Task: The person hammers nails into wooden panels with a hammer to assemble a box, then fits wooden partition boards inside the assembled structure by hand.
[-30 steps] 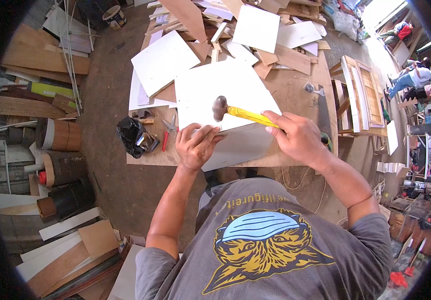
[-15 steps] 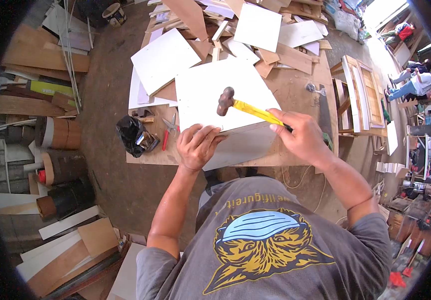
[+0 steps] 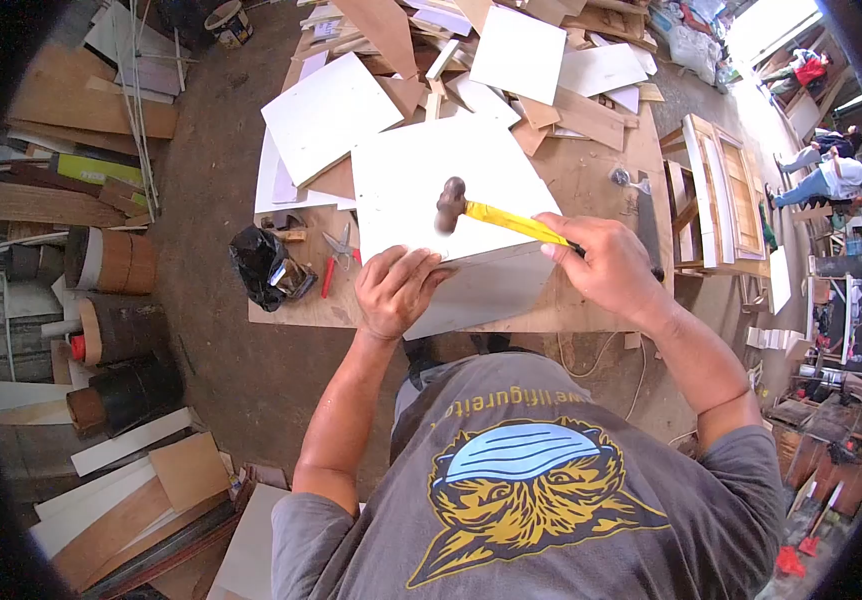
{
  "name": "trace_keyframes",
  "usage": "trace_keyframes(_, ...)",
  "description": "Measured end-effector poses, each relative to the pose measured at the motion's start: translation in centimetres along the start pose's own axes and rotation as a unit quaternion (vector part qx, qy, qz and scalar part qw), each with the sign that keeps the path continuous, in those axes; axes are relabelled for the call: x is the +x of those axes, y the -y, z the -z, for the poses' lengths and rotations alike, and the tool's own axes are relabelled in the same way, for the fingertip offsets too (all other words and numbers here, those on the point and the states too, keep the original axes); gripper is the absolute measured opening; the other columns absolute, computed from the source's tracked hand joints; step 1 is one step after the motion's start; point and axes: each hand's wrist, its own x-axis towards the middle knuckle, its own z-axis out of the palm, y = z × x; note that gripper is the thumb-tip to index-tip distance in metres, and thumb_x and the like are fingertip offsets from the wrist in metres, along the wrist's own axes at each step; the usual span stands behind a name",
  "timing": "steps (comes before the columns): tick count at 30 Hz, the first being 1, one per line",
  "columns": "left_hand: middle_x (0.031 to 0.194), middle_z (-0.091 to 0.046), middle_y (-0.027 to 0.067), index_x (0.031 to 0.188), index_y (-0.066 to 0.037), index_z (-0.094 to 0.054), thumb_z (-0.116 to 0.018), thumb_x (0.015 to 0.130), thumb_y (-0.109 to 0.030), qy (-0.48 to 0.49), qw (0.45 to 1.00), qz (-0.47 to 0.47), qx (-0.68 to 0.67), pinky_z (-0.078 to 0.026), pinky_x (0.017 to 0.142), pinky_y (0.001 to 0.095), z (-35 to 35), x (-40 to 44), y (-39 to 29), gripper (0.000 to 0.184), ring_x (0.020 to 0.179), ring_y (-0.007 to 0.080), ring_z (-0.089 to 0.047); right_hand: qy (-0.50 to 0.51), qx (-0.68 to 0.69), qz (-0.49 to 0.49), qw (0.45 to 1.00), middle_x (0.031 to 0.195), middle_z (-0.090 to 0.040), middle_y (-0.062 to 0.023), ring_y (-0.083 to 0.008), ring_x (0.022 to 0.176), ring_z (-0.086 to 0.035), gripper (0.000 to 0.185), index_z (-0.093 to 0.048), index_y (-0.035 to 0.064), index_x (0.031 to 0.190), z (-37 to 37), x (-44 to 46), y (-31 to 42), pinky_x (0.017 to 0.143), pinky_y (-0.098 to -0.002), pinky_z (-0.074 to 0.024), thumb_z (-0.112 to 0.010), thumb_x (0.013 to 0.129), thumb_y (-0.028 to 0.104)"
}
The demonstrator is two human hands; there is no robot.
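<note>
My right hand (image 3: 606,262) is closed around the yellow handle of a hammer (image 3: 511,219). The hammer's dark, rusty head hangs over the white top of a box-like piece made of boards (image 3: 431,180), and its lower end is blurred. My left hand (image 3: 396,290) has its fingers curled over the near edge of that white top, left of the hammer head. Whether a nail sits under those fingers cannot be made out. Below the edge, the grey front board (image 3: 491,290) slants down to the table.
Red-handled pliers (image 3: 335,262) and a black plastic bag (image 3: 259,268) lie left on the wooden table (image 3: 591,315). White panels (image 3: 326,115) and wood offcuts pile up at the back. A wooden frame (image 3: 721,195) stands right. Other people (image 3: 841,178) are farther off.
The hammer head has shifted very slightly and its lower end is now blurred. My right hand has moved a little with it; my left hand stays at the edge.
</note>
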Motion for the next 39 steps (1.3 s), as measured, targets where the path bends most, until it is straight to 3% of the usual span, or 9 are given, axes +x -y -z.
trace_keyframes(3,0.106,-0.077,-0.0041,0.099,-0.014,-0.083,-0.094,0.073,-0.026,0.0,1.0,-0.003,-0.005,-0.057,0.084,0.0345,-0.1,0.0,0.1,0.03,0.099,0.0199,-0.07,0.052,-0.043,-0.007,0.998,0.104,-0.077,-0.0162,-0.0365,0.09,-0.073,0.033,-0.075,0.018,0.133,-0.1,-0.3,0.1,0.08,-0.047,-0.0566,-0.068,0.102,0.028)
trace_keyframes(6,0.103,-0.077,-0.0041,0.098,-0.015,-0.083,-0.094,0.074,-0.026,-0.004,1.0,0.001,0.001,-0.058,0.084,0.0356,0.0,0.2,-0.2,0.029,0.098,0.0202,-0.071,-0.015,0.022,0.008,1.0,0.101,-0.076,-0.0155,-0.0365,0.088,-0.073,0.033,-0.074,0.0194,0.133,-0.7,-0.4,-0.4,0.078,-0.0468,-0.0566,-0.068,0.102,0.028)
trace_keyframes(9,0.101,-0.077,-0.0035,0.098,-0.015,-0.082,-0.094,0.074,-0.026,-0.005,1.0,0.001,-0.004,-0.058,0.084,0.0363,-0.2,-0.1,0.0,0.029,0.097,0.0205,-0.071,0.049,-0.075,0.01,0.996,0.097,-0.075,-0.015,-0.0364,0.086,-0.073,0.034,-0.073,0.0193,0.134,-0.6,-0.5,0.1,0.076,-0.047,-0.0564,-0.068,0.101,0.028)
trace_keyframes(21,0.102,-0.077,-0.002,0.098,-0.015,-0.08,-0.096,0.072,-0.026,-0.01,1.0,-0.003,-0.004,-0.059,0.083,0.0363,-0.1,0.2,0.1,0.032,0.096,0.0216,-0.073,-0.006,-0.008,0.0,1.0,0.096,-0.075,-0.0138,-0.0353,0.088,-0.073,0.035,-0.073,0.0165,0.133,-0.5,-0.6,0.2,0.078,-0.0483,-0.0566,-0.069,0.099,0.025)
trace_keyframes(24,0.101,-0.077,-0.0015,0.098,-0.013,-0.08,-0.094,0.074,-0.026,-0.011,1.0,-0.007,-0.005,-0.059,0.083,0.0351,-0.1,0.1,0.2,0.031,0.096,0.0213,-0.072,0.046,-0.095,0.006,0.994,0.097,-0.076,-0.0134,-0.0346,0.088,-0.073,0.034,-0.073,0.0168,0.132,-0.5,-0.9,0.6,0.078,-0.0484,-0.0571,-0.069,0.099,0.023)
trace_keyframes(39,0.104,-0.076,-0.0015,0.1,-0.014,-0.079,-0.096,0.072,-0.025,-0.009,1.0,-0.008,-0.023,-0.06,0.082,0.0367,-0.4,-0.2,0.6,0.033,0.096,0.022,-0.072,0.021,-0.134,0.009,0.991,0.094,-0.075,-0.0109,-0.0343,0.084,-0.073,0.034,-0.072,0.0179,0.132,-0.5,-1.5,1.6,0.074,-0.0497,-0.0574,-0.068,0.1,0.026)
